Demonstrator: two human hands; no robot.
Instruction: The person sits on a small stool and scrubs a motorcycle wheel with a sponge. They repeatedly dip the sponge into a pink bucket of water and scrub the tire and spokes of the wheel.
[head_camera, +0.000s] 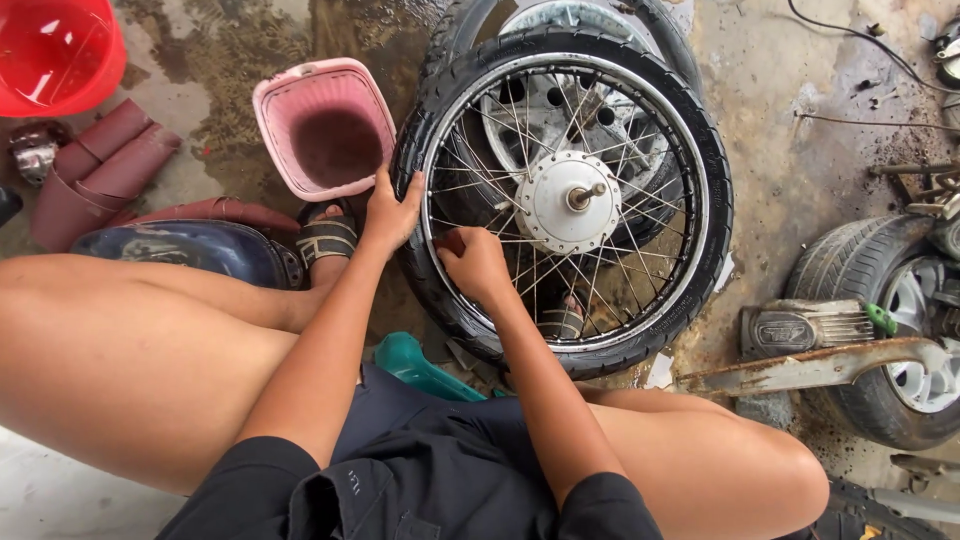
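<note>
- Spoked wheel (565, 200) lies flat on wet floor (780, 150), centre frame, tyre (712, 190) still on.
- Left hand (392, 212) spread flat, pressing tyre at 9 o'clock; grips nothing.
- Right hand (474, 262) curled shut against rim (560, 335) near 8 o'clock; contents hidden.
- Risk: fingers pinched between tyre and rim, likely if tyre slips.
- Pink bucket (325, 130) at 10 o'clock could tip.

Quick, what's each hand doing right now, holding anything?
Left hand: open, palm and fingers pressed flat on the tyre of the spoked wheel.
Right hand: curled shut at the rim; what it pinches cannot be told.
</note>
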